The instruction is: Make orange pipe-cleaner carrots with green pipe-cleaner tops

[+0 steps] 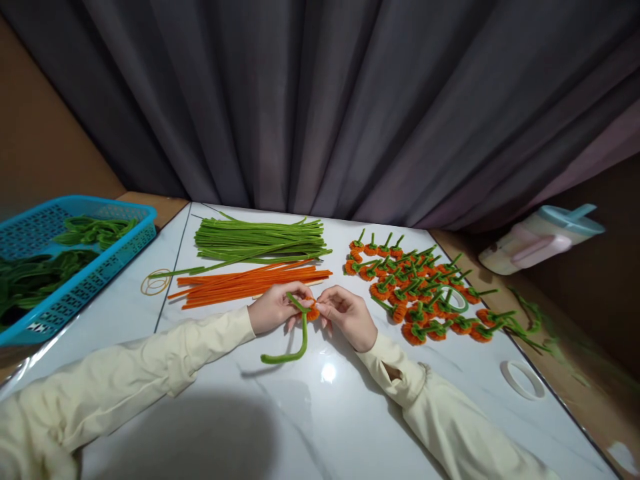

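Between my two hands is a small orange pipe-cleaner pumpkin (313, 311), partly covered by fingers. My left hand (277, 308) is closed on it from the left, and a bent green pipe cleaner (303, 343) hangs from it, its lower end curling left. My right hand (349, 313) pinches at the pumpkin's right side with thumb and forefinger; what lies exactly between those fingertips is too small to make out. Just beyond my hands lie a bundle of orange pipe cleaners (250, 284) and, behind it, a thick bundle of green pipe cleaners (260, 239).
Many finished orange pumpkins with green stems (415, 293) cover the right of the white table (210, 427), with a green tape roll (454, 299) among them. A white tape ring (523, 380), a tumbler (540, 240), rubber bands (155, 283) and a blue basket (100, 257) of green pieces stand around.
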`<state>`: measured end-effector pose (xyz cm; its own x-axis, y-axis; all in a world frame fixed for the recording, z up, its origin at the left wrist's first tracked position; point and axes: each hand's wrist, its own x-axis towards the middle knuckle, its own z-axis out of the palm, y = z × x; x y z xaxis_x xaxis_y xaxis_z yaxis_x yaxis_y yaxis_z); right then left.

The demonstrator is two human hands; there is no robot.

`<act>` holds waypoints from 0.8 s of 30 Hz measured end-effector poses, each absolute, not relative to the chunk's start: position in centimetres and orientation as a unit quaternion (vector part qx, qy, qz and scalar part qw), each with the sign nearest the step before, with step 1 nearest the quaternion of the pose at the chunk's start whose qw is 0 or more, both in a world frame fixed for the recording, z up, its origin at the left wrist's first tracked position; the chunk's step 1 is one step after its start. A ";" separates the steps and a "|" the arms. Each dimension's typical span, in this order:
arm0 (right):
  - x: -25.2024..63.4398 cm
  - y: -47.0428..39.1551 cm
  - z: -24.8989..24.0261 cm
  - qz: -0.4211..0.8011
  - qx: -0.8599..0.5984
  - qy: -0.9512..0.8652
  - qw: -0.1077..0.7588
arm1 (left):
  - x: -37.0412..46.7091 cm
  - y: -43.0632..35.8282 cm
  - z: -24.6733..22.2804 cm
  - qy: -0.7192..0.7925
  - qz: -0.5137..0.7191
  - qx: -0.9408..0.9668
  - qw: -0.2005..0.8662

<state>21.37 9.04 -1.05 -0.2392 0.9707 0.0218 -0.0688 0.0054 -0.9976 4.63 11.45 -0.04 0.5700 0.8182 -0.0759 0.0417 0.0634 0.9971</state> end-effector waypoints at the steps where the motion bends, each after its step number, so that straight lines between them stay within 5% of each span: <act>1: 21.3 9.2 -1.1 0.598 -0.402 -0.521 0.458 | 4.6 11.4 -0.1 0.347 0.304 0.613 0.641; 24: 22.4 10.1 -1.2 0.706 -0.353 -0.485 0.377 | 4.8 11.5 -0.6 0.341 0.379 0.574 0.641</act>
